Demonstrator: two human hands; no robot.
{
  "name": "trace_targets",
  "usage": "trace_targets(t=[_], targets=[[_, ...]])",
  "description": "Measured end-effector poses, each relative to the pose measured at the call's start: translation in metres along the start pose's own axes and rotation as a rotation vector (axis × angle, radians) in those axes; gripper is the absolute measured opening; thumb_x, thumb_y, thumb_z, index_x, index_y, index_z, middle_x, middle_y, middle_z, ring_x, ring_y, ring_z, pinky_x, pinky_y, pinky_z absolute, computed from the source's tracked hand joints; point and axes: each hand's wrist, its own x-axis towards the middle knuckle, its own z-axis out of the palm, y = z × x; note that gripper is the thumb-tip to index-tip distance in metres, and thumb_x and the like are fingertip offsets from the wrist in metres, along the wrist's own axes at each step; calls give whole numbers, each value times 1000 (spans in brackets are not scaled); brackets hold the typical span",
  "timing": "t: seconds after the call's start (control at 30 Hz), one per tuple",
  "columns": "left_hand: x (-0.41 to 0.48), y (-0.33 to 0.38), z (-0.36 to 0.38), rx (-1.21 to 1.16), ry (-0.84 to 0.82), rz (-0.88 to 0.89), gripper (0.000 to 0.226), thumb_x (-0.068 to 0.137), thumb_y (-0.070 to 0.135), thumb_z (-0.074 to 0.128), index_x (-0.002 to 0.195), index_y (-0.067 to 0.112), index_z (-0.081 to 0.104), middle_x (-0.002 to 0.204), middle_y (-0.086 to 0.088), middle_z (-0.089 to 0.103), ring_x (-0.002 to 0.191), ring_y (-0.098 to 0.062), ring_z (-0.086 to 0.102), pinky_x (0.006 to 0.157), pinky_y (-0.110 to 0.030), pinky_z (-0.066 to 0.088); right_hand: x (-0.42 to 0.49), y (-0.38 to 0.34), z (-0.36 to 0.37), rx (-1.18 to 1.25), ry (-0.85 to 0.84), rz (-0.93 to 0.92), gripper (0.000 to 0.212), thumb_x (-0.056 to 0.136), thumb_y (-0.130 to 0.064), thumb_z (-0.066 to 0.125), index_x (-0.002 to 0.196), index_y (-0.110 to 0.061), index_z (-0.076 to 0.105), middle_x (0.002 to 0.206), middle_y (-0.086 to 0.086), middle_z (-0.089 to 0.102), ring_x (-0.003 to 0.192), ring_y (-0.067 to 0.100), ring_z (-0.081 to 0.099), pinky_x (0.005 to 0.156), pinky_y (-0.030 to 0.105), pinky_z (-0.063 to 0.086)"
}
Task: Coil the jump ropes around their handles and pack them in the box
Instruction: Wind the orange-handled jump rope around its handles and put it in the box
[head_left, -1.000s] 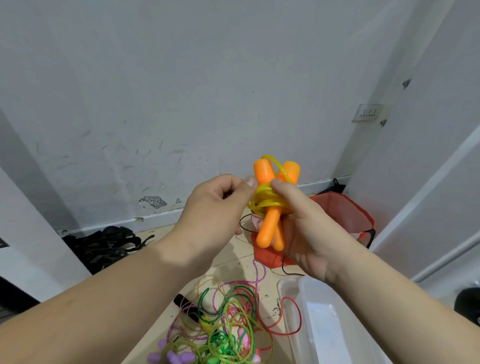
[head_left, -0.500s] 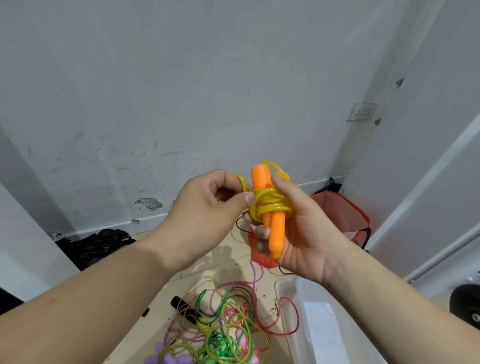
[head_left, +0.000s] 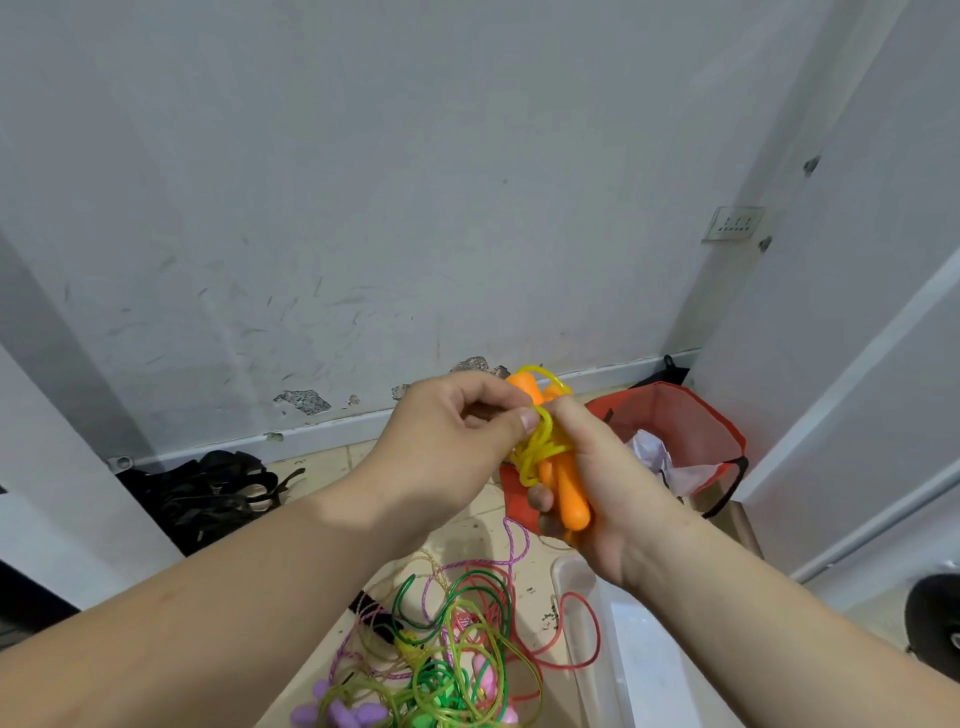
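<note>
I hold a jump rope with two orange handles (head_left: 570, 493) and a yellow cord (head_left: 540, 451) coiled round them, in front of me at mid height. My right hand (head_left: 597, 483) grips the lower part of the handles, thumb on the coil. My left hand (head_left: 457, 436) pinches a loop of the yellow cord between thumb and forefinger, beside the handle tops. On the floor below lies a tangle of loose ropes (head_left: 452, 654) in green, yellow, pink, red and purple. A clear plastic box (head_left: 613, 654) stands at the lower right, beneath my right forearm.
A red fabric bag (head_left: 691, 431) with crumpled white paper in it sits against the wall behind my hands. A heap of black straps (head_left: 208, 493) lies by the baseboard on the left. A black wheel-like thing (head_left: 935, 623) shows at the right edge.
The view has tilted down, so both hands and the bundle sit lower against the baseboard. The handles have sunk deeper into my right hand, and my left thumb now pinches a yellow loop.
</note>
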Motion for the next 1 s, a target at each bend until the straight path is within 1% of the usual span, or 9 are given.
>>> trace_targets(t=[0.1, 0.23, 0.33, 0.47, 0.6, 0.73, 0.77, 0.87, 1.0], targets=[[1, -6, 3, -49, 88, -42, 11, 85, 18, 81, 93, 17, 74, 86, -7, 74, 72, -15, 69, 77, -33, 61, -1, 5, 9, 0, 45, -36, 71, 73, -63, 69, 121, -10, 68, 87, 9, 62, 47, 16, 48, 44, 21, 31], [-3, -2, 3, -98, -16, -7, 15, 87, 8, 78, 100, 13, 74, 83, -1, 76, 66, -7, 71, 62, -15, 55, 2, -1, 8, 89, 75, -43, 48, 80, -51, 68, 110, -14, 68, 79, 10, 57, 49, 18, 46, 45, 24, 31], [-6, 0, 6, 4, -69, 108, 35, 77, 5, 85, 109, 13, 73, 107, -4, 71, 89, 3, 70, 76, -5, 50, 3, -4, 7, 169, 44, -26, 54, 82, -49, 67, 116, -7, 68, 87, 14, 59, 56, 19, 44, 44, 25, 32], [-1, 2, 2, 43, 3, 171, 20, 84, 11, 81, 102, 13, 74, 106, 2, 69, 82, 8, 69, 69, -5, 48, -6, -16, 7, 231, -51, -14, 38, 93, -46, 57, 103, -12, 68, 70, 5, 57, 53, 14, 47, 39, 20, 32], [4, 2, 2, 117, 11, 161, 14, 96, 33, 65, 103, 21, 67, 96, 5, 72, 82, 4, 67, 65, -9, 49, -10, -19, 4, 289, -152, -3, 44, 92, -45, 59, 116, -9, 68, 82, 10, 58, 56, 17, 50, 38, 21, 33], [12, 2, 1, 38, 119, 71, 41, 107, 44, 40, 92, 12, 62, 89, -12, 72, 83, -29, 69, 82, -41, 58, -15, -21, 4, 324, -258, 31, 39, 87, -41, 60, 107, -9, 66, 97, 9, 62, 56, 19, 48, 42, 22, 26], [12, 5, 2, 4, 138, 44, 45, 108, 42, 36, 89, 9, 60, 83, -14, 69, 76, -31, 66, 80, -41, 56, -16, -23, 4, 328, -275, 36, 40, 86, -41, 61, 109, -9, 64, 100, 9, 61, 56, 19, 47, 43, 22, 25], [12, 12, 7, -73, 157, -43, 43, 109, 39, 35, 83, 13, 57, 73, -5, 60, 62, -15, 54, 66, -31, 47, -15, -25, 4, 326, -313, 55, 44, 85, -43, 61, 115, -10, 60, 108, 9, 56, 52, 17, 42, 44, 21, 21], [13, 20, 7, -258, 108, -124, 45, 108, 40, 38, 74, 16, 58, 67, -2, 64, 72, -22, 57, 72, -36, 46, -11, -33, -3, 261, -399, 12, 58, 90, -55, 59, 131, -14, 61, 117, 3, 59, 46, 13, 39, 40, 19, 21]])
